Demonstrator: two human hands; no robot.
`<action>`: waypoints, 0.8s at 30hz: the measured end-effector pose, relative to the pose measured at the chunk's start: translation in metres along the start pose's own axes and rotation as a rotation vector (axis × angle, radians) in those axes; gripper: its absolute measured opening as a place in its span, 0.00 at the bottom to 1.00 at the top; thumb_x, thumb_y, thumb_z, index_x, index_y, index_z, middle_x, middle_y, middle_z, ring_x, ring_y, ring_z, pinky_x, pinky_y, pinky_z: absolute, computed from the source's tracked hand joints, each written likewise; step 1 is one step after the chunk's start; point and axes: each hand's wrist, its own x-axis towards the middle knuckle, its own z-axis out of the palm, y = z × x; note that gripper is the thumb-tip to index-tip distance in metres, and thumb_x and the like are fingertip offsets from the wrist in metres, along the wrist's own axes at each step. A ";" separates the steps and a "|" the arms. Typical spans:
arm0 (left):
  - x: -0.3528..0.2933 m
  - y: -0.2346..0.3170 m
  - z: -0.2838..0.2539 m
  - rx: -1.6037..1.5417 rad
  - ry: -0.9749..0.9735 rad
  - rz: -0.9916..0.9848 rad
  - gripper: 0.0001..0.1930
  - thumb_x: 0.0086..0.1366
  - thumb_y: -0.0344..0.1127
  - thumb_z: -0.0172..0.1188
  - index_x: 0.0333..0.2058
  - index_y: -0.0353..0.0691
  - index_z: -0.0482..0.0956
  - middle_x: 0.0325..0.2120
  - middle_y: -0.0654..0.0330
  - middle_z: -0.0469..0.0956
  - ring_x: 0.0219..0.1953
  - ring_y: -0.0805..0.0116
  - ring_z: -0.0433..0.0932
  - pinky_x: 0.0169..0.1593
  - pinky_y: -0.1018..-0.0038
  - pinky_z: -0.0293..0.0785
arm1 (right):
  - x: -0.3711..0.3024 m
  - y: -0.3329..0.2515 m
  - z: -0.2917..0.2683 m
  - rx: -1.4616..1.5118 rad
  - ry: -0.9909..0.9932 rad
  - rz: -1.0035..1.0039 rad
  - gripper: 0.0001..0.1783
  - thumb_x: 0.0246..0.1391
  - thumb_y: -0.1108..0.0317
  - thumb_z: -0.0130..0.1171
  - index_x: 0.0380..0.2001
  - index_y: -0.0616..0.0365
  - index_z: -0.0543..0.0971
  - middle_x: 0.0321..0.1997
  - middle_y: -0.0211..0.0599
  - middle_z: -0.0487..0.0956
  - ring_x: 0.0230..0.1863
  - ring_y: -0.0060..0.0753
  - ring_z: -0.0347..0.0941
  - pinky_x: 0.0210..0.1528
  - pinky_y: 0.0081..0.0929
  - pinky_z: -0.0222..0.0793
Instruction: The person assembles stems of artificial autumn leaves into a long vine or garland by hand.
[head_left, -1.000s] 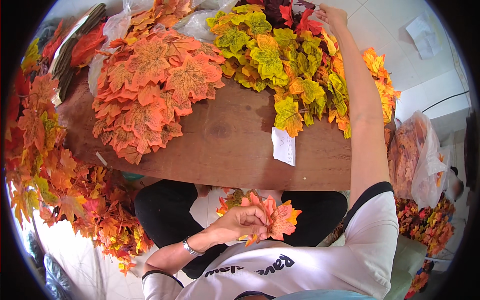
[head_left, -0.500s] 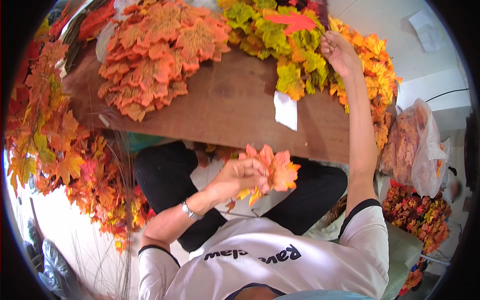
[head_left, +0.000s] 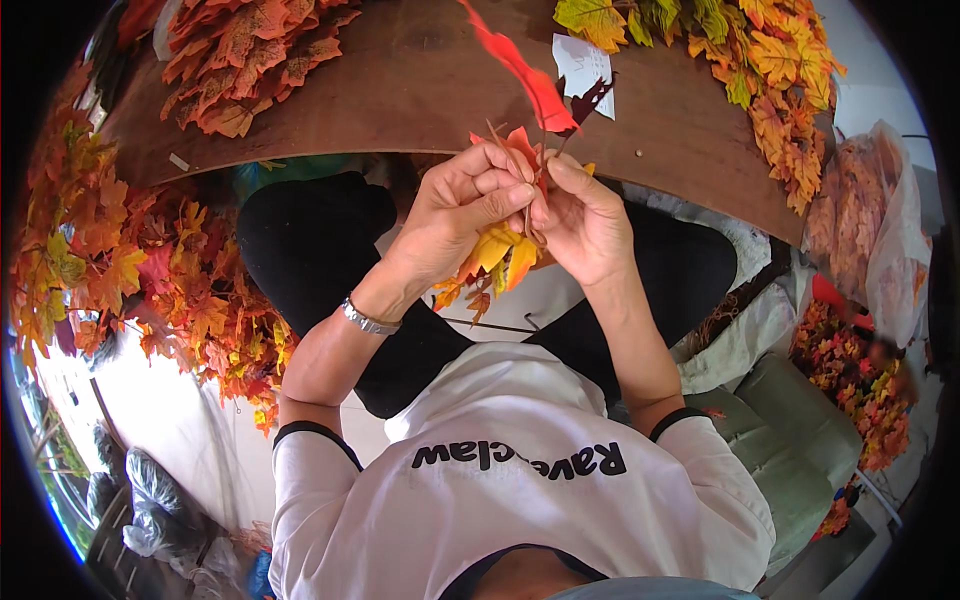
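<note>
My left hand (head_left: 450, 210), with a silver watch on its wrist, is closed around the stems of a small bunch of artificial maple leaves. Yellow-orange leaves (head_left: 497, 256) of that bunch hang below the fingers, and part of it is hidden behind both hands. Pressed close beside it, my right hand (head_left: 592, 222) pinches the thin stem of a red artificial leaf (head_left: 522, 82). This leaf stands up edge-on above the fingertips. A dark maroon leaf shape (head_left: 590, 102) shows just right of it. Thin brown stems cross between the fingers.
A brown wooden table (head_left: 420, 95) lies ahead, bearing orange leaves (head_left: 250, 60), yellow-green leaves (head_left: 592, 20) and a white paper (head_left: 584, 72). Hanging autumn foliage (head_left: 150, 270) fills the left side. At right are a plastic bag of leaves (head_left: 865, 215) and more foliage (head_left: 850, 375).
My right hand has come back from the leaf pile on the table with the red leaf, down to the bunch in my left hand. The view has shifted, with the table now higher.
</note>
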 end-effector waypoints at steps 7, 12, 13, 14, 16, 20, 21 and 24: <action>-0.004 0.002 0.003 0.070 0.009 0.031 0.05 0.60 0.26 0.52 0.34 0.35 0.66 0.26 0.58 0.75 0.27 0.77 0.73 0.32 0.84 0.67 | -0.011 0.010 0.010 0.078 0.046 0.028 0.10 0.51 0.67 0.53 0.34 0.64 0.71 0.20 0.34 0.69 0.23 0.27 0.65 0.33 0.26 0.64; -0.005 0.001 0.003 0.098 0.007 0.051 0.05 0.60 0.26 0.52 0.34 0.35 0.66 0.25 0.59 0.75 0.27 0.78 0.72 0.31 0.84 0.68 | -0.007 0.015 0.000 0.083 -0.056 0.025 0.09 0.52 0.66 0.52 0.34 0.60 0.73 0.26 0.35 0.74 0.27 0.29 0.69 0.34 0.27 0.66; -0.005 0.001 0.002 0.100 0.011 0.054 0.05 0.60 0.26 0.52 0.34 0.35 0.66 0.25 0.60 0.75 0.27 0.79 0.72 0.31 0.84 0.68 | -0.006 0.015 -0.001 0.084 -0.055 0.026 0.09 0.52 0.66 0.52 0.34 0.60 0.73 0.26 0.35 0.74 0.27 0.29 0.69 0.34 0.27 0.66; -0.005 0.001 0.002 0.099 0.012 0.054 0.05 0.60 0.26 0.52 0.34 0.35 0.66 0.25 0.60 0.75 0.27 0.79 0.72 0.31 0.84 0.68 | -0.006 0.016 -0.002 0.077 -0.077 0.020 0.09 0.52 0.66 0.51 0.34 0.60 0.73 0.24 0.35 0.72 0.26 0.29 0.68 0.33 0.27 0.66; -0.005 0.003 0.002 0.122 0.004 0.043 0.05 0.60 0.25 0.52 0.33 0.36 0.66 0.25 0.60 0.74 0.27 0.79 0.72 0.31 0.84 0.68 | -0.006 0.015 -0.001 0.069 -0.098 0.015 0.09 0.53 0.66 0.51 0.34 0.60 0.72 0.21 0.34 0.71 0.25 0.28 0.67 0.33 0.27 0.65; -0.006 0.004 0.003 0.129 0.033 0.046 0.06 0.60 0.25 0.52 0.34 0.36 0.65 0.25 0.59 0.75 0.26 0.79 0.72 0.30 0.84 0.68 | -0.006 0.017 0.001 0.049 -0.129 -0.011 0.09 0.52 0.67 0.52 0.32 0.63 0.72 0.20 0.35 0.71 0.24 0.30 0.67 0.33 0.27 0.66; -0.006 0.005 0.004 0.130 0.031 0.050 0.07 0.60 0.25 0.52 0.35 0.36 0.64 0.24 0.59 0.75 0.26 0.79 0.72 0.30 0.84 0.68 | -0.006 0.018 0.000 0.031 -0.140 -0.017 0.09 0.52 0.68 0.52 0.31 0.63 0.72 0.20 0.35 0.71 0.24 0.30 0.68 0.34 0.27 0.66; -0.007 0.005 0.005 0.116 0.033 0.057 0.09 0.60 0.25 0.53 0.37 0.36 0.63 0.24 0.58 0.76 0.25 0.78 0.72 0.30 0.84 0.68 | -0.005 0.020 -0.006 0.026 -0.144 -0.002 0.08 0.52 0.68 0.52 0.30 0.64 0.73 0.21 0.36 0.72 0.25 0.31 0.69 0.34 0.29 0.67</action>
